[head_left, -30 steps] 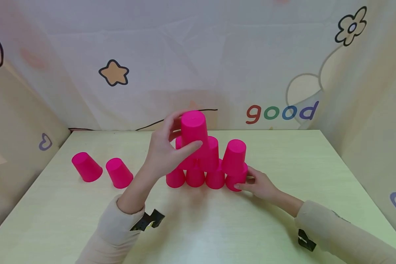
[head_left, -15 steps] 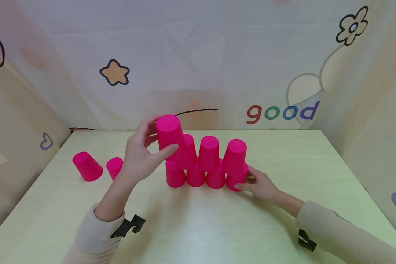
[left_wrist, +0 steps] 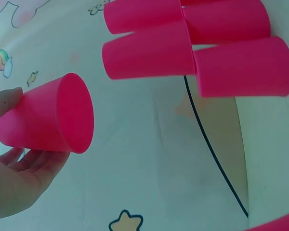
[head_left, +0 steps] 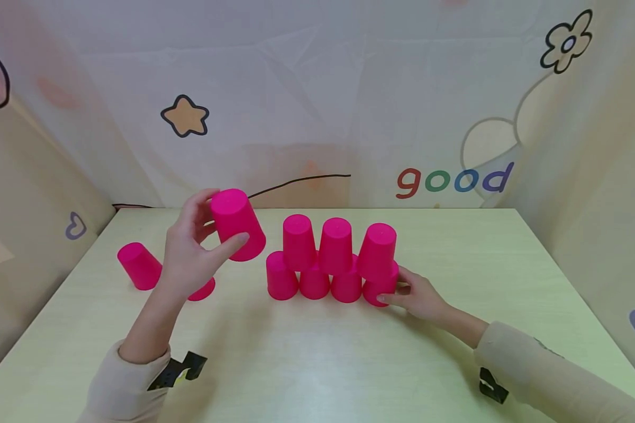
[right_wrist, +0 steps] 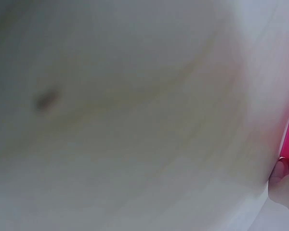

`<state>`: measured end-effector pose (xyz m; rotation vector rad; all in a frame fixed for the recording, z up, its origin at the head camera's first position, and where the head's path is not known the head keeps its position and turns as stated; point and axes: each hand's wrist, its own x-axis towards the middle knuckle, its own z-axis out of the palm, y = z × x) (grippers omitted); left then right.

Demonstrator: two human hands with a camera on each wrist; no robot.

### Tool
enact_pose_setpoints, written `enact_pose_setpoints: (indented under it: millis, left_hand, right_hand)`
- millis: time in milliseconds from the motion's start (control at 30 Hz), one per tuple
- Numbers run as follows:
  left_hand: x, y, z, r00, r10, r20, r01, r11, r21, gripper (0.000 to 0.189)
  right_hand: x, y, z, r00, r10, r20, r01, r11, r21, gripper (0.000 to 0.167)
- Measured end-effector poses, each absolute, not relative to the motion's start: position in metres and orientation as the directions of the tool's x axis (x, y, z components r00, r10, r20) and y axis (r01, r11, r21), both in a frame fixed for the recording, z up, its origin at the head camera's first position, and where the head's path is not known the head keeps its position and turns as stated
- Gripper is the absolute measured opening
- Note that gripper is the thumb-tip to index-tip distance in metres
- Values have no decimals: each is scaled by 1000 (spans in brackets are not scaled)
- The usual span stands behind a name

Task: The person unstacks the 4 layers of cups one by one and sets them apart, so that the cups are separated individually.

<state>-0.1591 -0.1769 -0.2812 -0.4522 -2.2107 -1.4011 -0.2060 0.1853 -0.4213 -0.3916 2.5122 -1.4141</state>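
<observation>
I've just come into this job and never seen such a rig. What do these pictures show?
There's no machine: a person works bare-handed. The wide picture comes from a head camera, the others from each wrist; the right one is mostly blur.

The left hand holds a pink cup mouth-down in the air. The right hand grips the rightmost bottom cup of a stack, four below, three above.

Two more cups are on the table, one partly hidden.
</observation>
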Motion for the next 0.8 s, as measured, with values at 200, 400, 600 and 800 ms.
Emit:
enact_pose_setpoints:
  millis: [200,400,600,800]
  left_hand:
    - [-157,-197,-288,-848,-22,529,453,485,748,72]
    - [-154,-220,-297,-860,-80,503,390,532,752,72]
    - [-152,-240,-304,-871,-156,467,302,579,757,69]
    - [-152,-266,-314,-883,-266,386,175,577,798,67]
  right_hand:
    - [-207,186,-422,-939,-337,-70,-114,496,-861,59]
    - [-208,186,-423,-939,-338,-60,-123,494,-861,59]
    - [-207,188,-423,-939,-340,-51,-135,502,-854,59]
    - [-207,186,-423,-937,-345,-55,-133,499,-856,59]
